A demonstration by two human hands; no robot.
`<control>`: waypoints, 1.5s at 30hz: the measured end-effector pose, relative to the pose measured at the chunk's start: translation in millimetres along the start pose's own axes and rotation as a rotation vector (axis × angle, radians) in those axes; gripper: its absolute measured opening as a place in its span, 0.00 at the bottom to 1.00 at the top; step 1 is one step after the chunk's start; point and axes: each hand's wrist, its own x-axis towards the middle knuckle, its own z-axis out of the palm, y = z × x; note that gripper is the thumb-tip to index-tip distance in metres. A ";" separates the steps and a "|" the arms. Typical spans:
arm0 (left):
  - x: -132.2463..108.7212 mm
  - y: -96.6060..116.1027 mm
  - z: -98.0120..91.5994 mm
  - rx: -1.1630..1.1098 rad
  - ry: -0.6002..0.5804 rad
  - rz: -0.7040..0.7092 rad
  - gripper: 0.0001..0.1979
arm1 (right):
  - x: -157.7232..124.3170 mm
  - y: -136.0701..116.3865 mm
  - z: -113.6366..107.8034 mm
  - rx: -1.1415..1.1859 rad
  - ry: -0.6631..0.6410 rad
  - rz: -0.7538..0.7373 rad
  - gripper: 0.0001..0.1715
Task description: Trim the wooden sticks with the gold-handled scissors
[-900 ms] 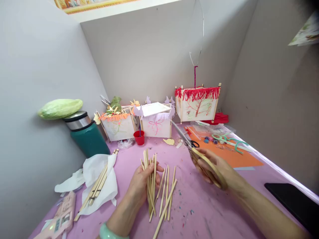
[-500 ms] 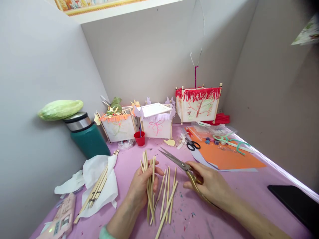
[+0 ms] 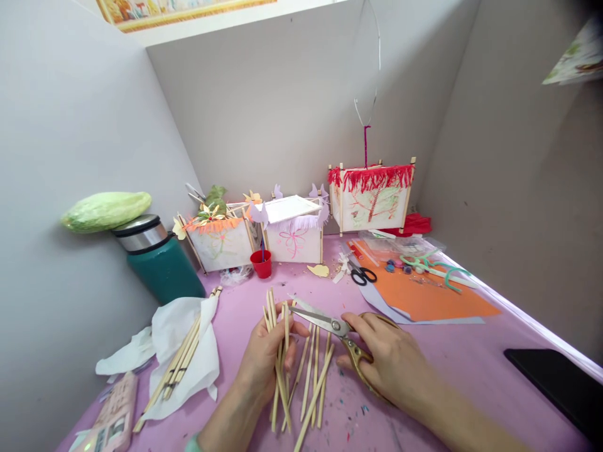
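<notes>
1. The left hand (image 3: 264,351) holds a bundle of sticks (image 3: 281,380); its thumb presses across the near side, the other fingers curl round behind; the grip is narrow around the wood.
2. The sticks' upper ends stand above the thumb, slightly fanned; their lower ends cross and spread out below the fingers, toward the tabletop (image 3: 235,295).
3. The right hand (image 3: 396,355) holds gold-handled scissors (image 3: 336,327); its fingers close round the handles, the forefinger reaching toward the pivot; the blades point left and stand a little apart.
4. The blade tips are right by the left fingertips and the right-hand edge of the bundle; whether steel touches wood I cannot tell.
5. Several loose sticks (image 3: 315,398) lie on the purple surface between the two hands, just right of the left fingers and partly below the blades; one slants across the others.
6. To the left, more sticks rest on crumpled white paper (image 3: 207,358); a pink device (image 3: 115,408) lies beside it; farther back a teal bottle (image 3: 164,270) leans, a green gourd (image 3: 107,211) at its top.
7. Behind the hands stand three decorated boxes, fringed in orange (image 3: 221,242), lilac (image 3: 294,242) and red (image 3: 372,207); a red cup (image 3: 260,267) sits in front of the first two; black-handled scissors (image 3: 362,276) lie by an orange sheet (image 3: 424,298) at right.
</notes>
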 end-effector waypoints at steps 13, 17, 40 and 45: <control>-0.6 3.0 0.4 -0.047 0.006 -0.072 0.17 | -1.4 -0.5 5.1 0.044 0.030 -0.009 0.19; 0.1 2.7 -0.7 -0.052 0.011 -0.071 0.20 | -1.3 1.9 7.5 0.049 0.009 0.000 0.19; 1.3 1.9 -6.0 -0.091 -0.023 -0.089 0.15 | 0.1 1.6 9.9 -0.051 0.011 -0.025 0.16; 3.4 1.4 -8.2 -0.095 -0.052 -0.108 0.16 | 0.4 4.0 8.1 -0.053 0.001 -0.033 0.14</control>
